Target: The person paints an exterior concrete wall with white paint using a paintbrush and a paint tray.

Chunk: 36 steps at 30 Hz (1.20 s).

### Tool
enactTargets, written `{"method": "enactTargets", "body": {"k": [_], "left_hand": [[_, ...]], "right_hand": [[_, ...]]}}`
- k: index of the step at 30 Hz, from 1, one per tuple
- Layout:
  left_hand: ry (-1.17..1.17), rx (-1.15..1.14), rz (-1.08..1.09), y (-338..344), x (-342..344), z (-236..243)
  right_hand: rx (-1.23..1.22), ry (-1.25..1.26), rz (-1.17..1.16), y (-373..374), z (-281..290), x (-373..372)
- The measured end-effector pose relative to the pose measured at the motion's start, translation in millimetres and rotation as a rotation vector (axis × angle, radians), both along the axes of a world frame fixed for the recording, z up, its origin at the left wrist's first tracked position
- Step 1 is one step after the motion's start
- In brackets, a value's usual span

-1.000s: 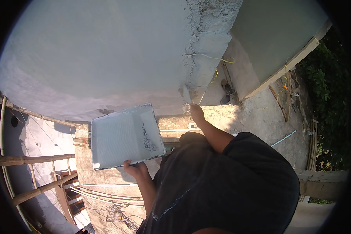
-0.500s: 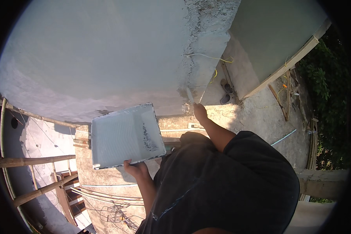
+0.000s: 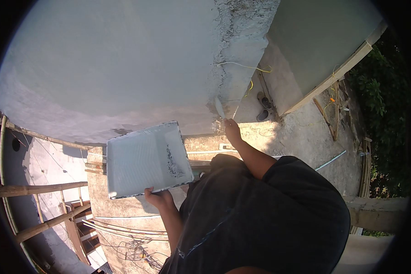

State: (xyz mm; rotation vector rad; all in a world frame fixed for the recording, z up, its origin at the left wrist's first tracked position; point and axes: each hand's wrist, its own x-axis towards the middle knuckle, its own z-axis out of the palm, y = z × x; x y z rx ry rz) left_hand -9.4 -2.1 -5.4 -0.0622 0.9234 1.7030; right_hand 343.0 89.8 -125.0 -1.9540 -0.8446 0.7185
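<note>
My left hand (image 3: 159, 198) grips the near edge of a white paint tray (image 3: 139, 160), its thumb over the rim. The tray is ribbed across most of its floor, and dark specks mark its right end. In my right hand (image 3: 232, 132) is a paintbrush (image 3: 219, 108) with a whitish, paint-coated head, pointing up and away from me. The head lies against the low part of a pale wall (image 3: 123, 64), near its rough corner strip, beside a darker damp-looking patch. My fingers hide the brush's handle.
A yellow-white wire (image 3: 244, 66) sticks out from the wall corner. Dark clogs (image 3: 263, 107) lie on the floor beyond it. Bamboo poles (image 3: 45, 187) frame a drop at the left. Tangled wire (image 3: 139, 251) and thin rods lie at lower left; a pale blue pipe (image 3: 331, 160) lies right.
My right hand and the paintbrush have shifted slightly left and up along the wall, and the brush head shows broader. The left hand and paint tray have hardly moved.
</note>
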Motion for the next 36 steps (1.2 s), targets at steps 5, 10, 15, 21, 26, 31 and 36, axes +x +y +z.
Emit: {"method": "enactTargets", "body": {"k": [5,10,15,21,26,31,36], "left_hand": [[-0.007,-0.004,0.005,1,0,1],[-0.011,0.025,0.006,-2,2,4],[-0.008,-0.009,0.011,-1,0,2],[-0.008,-0.007,0.021,0,4,7],[-0.016,-0.002,0.017,1,3,7],[-0.002,-0.013,0.033,1,5,9],[-0.007,0.006,0.003,2,5,8]], "right_hand": [[-0.106,-0.029,0.041,6,-10,8],[-0.008,-0.008,-0.007,-1,17,1],[-0.104,0.052,0.031,9,1,14],[-0.001,-0.025,0.036,-2,15,8],[-0.098,-0.055,0.050,9,5,15],[-0.056,0.051,0.040,-1,22,9],[-0.161,0.025,0.068,10,3,22]]}}
